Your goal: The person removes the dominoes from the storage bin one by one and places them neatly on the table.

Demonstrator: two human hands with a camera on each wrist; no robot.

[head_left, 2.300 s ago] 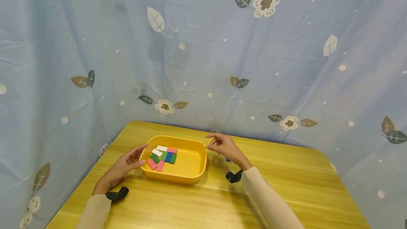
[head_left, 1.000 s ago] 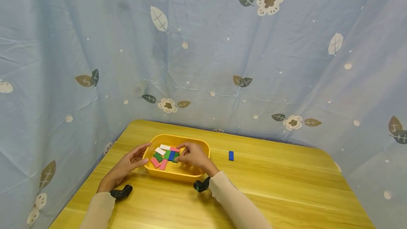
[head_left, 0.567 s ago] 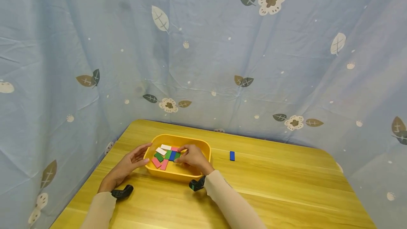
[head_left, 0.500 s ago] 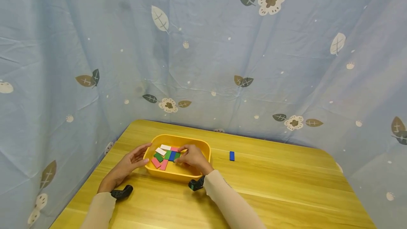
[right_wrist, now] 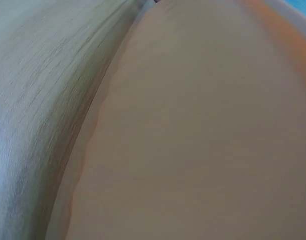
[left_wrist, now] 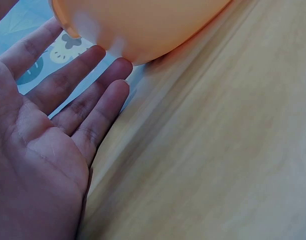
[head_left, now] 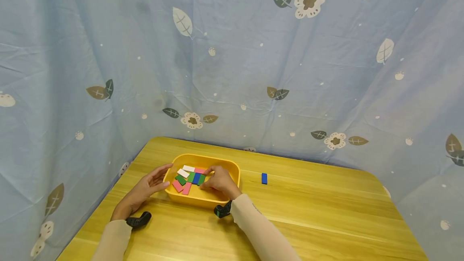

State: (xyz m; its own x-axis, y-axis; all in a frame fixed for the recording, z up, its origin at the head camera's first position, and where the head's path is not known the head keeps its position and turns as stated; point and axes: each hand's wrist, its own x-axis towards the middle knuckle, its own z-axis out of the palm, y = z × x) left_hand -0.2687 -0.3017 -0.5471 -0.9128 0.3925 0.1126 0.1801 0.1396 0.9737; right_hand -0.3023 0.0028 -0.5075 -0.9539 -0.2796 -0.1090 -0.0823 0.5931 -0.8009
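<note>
A yellow plastic tray [head_left: 195,201] stands on the table with several small flat blocks lying in it. My left hand [head_left: 144,188] is at the tray's left end, thumb and fingers spread around the rim. In the left wrist view its long fingers [left_wrist: 95,92] are nearly straight, with tips right at the tray's outer wall [left_wrist: 158,30]. My right hand [head_left: 222,182] reaches inside the tray. Its index finger and thumb are spread beside a dark green block [head_left: 201,179]; whether they pinch it I cannot tell. That block lies flat against a blue block [head_left: 196,178].
Also in the tray are a lighter green block [head_left: 190,177], a white block [head_left: 188,168] and pink ones such as this pink block [head_left: 186,188]. A lone blue block [head_left: 264,178] lies on the wooden table [head_left: 319,208] to the right. A patterned blue curtain [head_left: 246,71] hangs behind.
My right hand has come from beyond the tray's right end to the dark green block. Lately it has shifted slightly right, its thumb uncovering more of the block. The left hand stays at the rim.
</note>
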